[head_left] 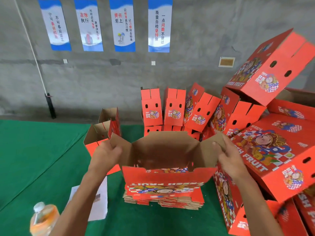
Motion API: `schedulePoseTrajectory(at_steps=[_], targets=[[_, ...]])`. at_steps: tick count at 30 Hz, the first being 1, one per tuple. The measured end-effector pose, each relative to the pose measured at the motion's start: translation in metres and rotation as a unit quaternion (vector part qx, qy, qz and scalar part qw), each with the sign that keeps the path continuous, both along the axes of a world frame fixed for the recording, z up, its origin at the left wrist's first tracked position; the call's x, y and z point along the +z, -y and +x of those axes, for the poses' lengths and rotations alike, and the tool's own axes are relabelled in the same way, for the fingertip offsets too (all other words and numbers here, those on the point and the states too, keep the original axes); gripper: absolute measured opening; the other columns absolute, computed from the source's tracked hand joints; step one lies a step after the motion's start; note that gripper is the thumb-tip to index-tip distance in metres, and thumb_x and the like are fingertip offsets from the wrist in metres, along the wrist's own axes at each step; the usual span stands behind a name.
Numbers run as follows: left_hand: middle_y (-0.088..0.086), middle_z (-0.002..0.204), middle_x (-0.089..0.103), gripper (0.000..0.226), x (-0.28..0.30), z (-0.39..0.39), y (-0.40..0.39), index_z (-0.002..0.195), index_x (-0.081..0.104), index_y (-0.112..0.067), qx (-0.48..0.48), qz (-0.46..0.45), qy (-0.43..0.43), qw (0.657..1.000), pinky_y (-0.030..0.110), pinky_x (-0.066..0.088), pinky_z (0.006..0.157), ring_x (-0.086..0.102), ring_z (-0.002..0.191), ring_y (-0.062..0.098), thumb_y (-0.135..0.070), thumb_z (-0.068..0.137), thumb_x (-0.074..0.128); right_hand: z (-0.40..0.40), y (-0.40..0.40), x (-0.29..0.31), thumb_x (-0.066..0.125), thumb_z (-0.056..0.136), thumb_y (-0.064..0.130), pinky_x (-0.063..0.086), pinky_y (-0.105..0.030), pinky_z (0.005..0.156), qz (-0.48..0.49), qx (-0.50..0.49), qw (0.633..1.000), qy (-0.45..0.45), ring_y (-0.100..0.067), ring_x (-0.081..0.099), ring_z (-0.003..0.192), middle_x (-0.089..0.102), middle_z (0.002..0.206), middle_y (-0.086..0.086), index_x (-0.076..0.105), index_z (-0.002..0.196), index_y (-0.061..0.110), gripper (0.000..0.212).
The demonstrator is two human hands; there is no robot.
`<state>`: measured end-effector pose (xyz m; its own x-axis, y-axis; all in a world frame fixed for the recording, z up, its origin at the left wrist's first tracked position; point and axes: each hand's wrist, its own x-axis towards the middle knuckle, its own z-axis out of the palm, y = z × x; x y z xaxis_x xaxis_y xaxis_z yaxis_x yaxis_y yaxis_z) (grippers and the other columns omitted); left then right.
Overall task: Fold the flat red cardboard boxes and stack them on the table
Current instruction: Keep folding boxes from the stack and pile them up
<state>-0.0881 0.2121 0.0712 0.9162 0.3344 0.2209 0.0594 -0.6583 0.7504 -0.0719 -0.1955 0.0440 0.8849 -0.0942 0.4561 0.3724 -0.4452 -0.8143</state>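
Red printed cardboard box (166, 160) spans left-right between your hands: left hand (106, 153), right hand (227, 156) each grip an end flap.

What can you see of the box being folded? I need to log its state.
The half-opened box is red printed cardboard outside, plain brown inside, held open-side toward the camera above the stack of flat boxes. Its end flaps splay outward. The left hand grips the left flap; the right hand holds the right one.

We hold the half-opened red box (167, 160) by both end flaps, left hand (106, 153) and right hand (229, 155), above the flat stack (163, 198).
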Motion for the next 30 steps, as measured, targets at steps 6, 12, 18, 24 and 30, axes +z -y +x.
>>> schedulePoseTrajectory(at_steps=[6,12,18,24,30], targets=[[0.006,0.084,0.066,0.070,-0.042,-0.013,0.016,0.151,0.043,-0.038,0.036,0.026,0.094,0.995,0.037,0.045,0.064,0.058,0.071,0.031,-0.015,0.089,0.065,-0.004,0.006,-0.016,0.058,0.105,0.026,0.029,-0.033,0.119,-0.123,0.083,0.978,-0.149,-0.009,0.034,0.144,0.037,0.153,0.013,0.040,0.152,0.037,0.051],[0.003,0.080,0.070,0.009,-0.101,-0.019,0.027,0.081,0.071,-0.022,0.012,0.044,0.037,0.998,0.040,0.054,0.068,0.068,0.083,0.034,-0.016,0.088,0.068,-0.013,-0.004,-0.060,0.051,0.107,0.018,0.043,-0.040,0.108,-0.204,0.014,0.964,-0.171,-0.025,0.056,0.127,0.059,0.140,-0.009,0.038,0.157,0.022,0.052],[0.011,0.144,0.059,0.037,-0.115,0.000,0.028,0.098,0.078,-0.023,-0.101,0.336,0.158,0.923,0.051,0.035,0.102,0.050,0.135,0.038,-0.009,0.065,0.086,-0.017,0.004,-0.065,0.050,0.102,-0.002,0.039,-0.036,0.112,-0.197,-0.035,0.966,-0.162,-0.023,0.056,0.126,0.059,0.141,-0.021,0.025,0.163,0.020,0.069],[-0.017,0.123,0.073,0.031,-0.144,0.008,0.005,0.092,0.082,-0.027,-0.319,0.153,0.138,0.925,0.055,0.042,0.107,0.061,0.129,0.011,-0.005,0.092,0.060,-0.014,0.011,-0.075,0.048,0.102,0.000,0.045,-0.047,0.110,-0.185,-0.088,0.963,-0.174,-0.032,0.054,0.135,0.060,0.142,-0.016,0.044,0.154,0.018,0.055],[-0.033,0.159,0.022,0.071,-0.137,-0.009,-0.006,0.128,0.047,-0.076,-0.278,-0.006,-0.123,0.953,0.047,-0.002,0.127,-0.015,0.149,-0.009,-0.099,0.075,0.006,0.002,0.008,-0.081,0.051,0.104,0.010,0.049,-0.049,0.106,-0.160,-0.126,0.964,-0.170,-0.034,0.059,0.129,0.065,0.135,-0.015,0.052,0.146,0.016,0.042]])
